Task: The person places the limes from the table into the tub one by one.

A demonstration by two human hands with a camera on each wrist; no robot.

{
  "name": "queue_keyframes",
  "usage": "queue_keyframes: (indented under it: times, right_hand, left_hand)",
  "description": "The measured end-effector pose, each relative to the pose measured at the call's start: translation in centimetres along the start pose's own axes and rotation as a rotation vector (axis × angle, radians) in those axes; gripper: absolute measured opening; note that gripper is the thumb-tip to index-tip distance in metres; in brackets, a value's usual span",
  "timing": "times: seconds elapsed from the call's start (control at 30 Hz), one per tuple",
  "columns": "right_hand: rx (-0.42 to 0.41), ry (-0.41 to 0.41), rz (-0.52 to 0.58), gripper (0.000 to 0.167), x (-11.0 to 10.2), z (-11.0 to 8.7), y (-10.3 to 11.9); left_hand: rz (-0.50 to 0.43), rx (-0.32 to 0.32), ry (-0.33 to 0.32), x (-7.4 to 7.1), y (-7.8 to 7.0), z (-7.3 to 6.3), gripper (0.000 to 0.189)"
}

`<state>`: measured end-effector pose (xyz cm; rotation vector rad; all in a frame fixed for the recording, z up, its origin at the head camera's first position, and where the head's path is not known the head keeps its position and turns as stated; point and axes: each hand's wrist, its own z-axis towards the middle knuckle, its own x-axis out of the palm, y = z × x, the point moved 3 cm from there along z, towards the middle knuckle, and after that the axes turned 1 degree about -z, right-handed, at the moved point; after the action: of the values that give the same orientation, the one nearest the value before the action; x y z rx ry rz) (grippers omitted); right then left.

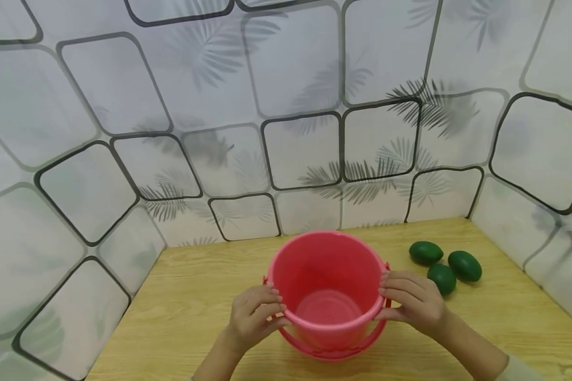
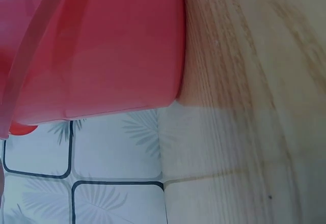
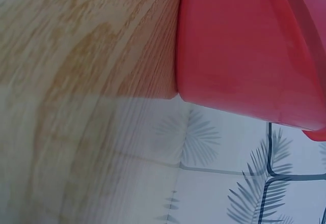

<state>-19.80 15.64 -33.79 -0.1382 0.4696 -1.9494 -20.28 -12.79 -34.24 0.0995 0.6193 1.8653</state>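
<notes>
A pink plastic bucket [image 1: 328, 329] stands upright on the wooden table, its open top toward me and its bare inner bottom in sight. The handle [image 1: 331, 353] hangs down along its near side. My left hand [image 1: 257, 316] grips the left of the rim, and my right hand [image 1: 416, 301] grips the right, each with fingers at the rim and thumb on the near side. In the left wrist view the bucket's side [image 2: 112, 51] fills the upper left. In the right wrist view its side [image 3: 234, 51] takes up the upper right.
Three dark green oval things [image 1: 441, 279], like avocados, lie together right of the bucket, just beyond my right hand. The wooden table [image 1: 195, 296] meets patterned walls [image 1: 305, 153] at the back and on both sides.
</notes>
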Motion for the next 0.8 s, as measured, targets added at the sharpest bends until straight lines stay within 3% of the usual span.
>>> queue_keyframes:
  times: [0.47,0.8]
  right_hand:
    - [0.017,-0.052,0.051,0.038,-0.1,-0.9,0.1]
    - [0.034,-0.044,0.042,0.038,-0.1,-0.4,0.2]
  left_hand:
    - [-0.027,-0.062,0.0,0.0,0.0,0.5,0.034]
    - [-0.02,-0.024,-0.037,0.4,0.0,-0.2,0.034]
